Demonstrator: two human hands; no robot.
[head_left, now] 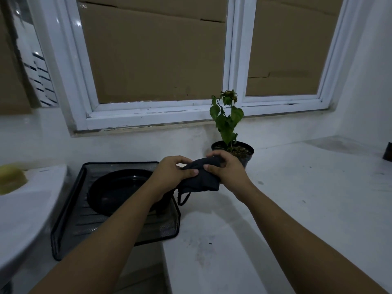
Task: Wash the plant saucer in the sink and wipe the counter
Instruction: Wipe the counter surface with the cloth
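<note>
- Dim room, cardboard-backed window [231, 60] above a white worktop [297, 187] with scattered dark specks and a greyish smudge [203, 249] near the front edge.
- Black plant saucer [114, 192] lies flat in a black mesh tray [70, 219], between the white sink [25, 209] and the worktop. Judging by that, washing looks done and wiping is the step in hand.
- Left hand [171, 175] and right hand [229, 170] both pinch a dark cloth [201, 179], thumbs on top, fingers curled under it. It hangs bunched just above the worktop, a thin loop dangling below.
- Potted plant [233, 149] stands just behind the right hand (easy to knock).
- To do it well: fold the cloth into a flat pad, not a wad, so a broad face meets the surface.
- Start at the wall side and draw strokes toward the front edge, gathering grit rather than spreading it.
- Shift the pot aside or wipe round its base.
- Yellow sponge [10, 179] sits on the sink rim, not needed now.
</note>
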